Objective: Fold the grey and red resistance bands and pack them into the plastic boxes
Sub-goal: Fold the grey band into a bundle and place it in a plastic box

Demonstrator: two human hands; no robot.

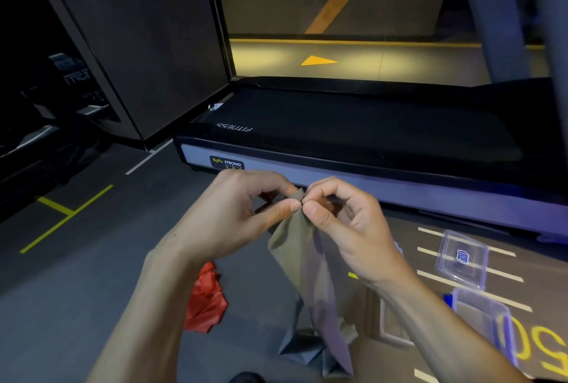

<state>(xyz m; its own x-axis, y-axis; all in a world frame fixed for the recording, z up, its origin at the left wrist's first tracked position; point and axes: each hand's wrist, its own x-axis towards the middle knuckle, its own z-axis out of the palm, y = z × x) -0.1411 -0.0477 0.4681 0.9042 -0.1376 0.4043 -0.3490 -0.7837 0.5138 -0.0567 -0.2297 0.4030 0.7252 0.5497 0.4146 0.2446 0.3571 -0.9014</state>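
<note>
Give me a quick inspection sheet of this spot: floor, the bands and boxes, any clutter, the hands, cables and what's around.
Surface: dark gym floor with yellow and white line markings.
Job's things: grey resistance band held up, its lower end on the floor; red resistance band crumpled on the floor; clear plastic box with its lid lying beyond it.
Clutter: nothing seen.
Hands: left hand and right hand both pinch the grey band's top edge.
Cables: nothing seen.
Surroundings: treadmill ahead, dark panel on the left.

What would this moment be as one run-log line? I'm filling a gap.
step: folding | left hand, right hand: pinch grey band top | red band: floor | boxes: open
</note>
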